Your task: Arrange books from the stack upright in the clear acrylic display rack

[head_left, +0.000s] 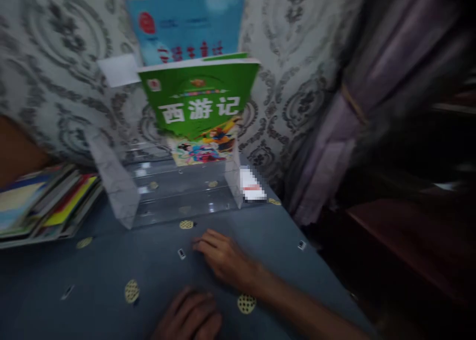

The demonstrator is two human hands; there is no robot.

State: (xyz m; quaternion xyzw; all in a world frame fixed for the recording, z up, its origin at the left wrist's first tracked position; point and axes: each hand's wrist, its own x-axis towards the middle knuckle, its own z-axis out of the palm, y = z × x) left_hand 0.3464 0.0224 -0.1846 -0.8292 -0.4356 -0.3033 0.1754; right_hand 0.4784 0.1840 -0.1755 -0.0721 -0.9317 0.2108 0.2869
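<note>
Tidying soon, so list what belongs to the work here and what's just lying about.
Likely in use:
clear plastic tiered stand, beyond the right hand
green book with white characters, upright in it
blue book with red characters, behind that

Likely just lying about:
pile of multicoloured books, at left
white pixelated item with red band, beside the stand
</note>
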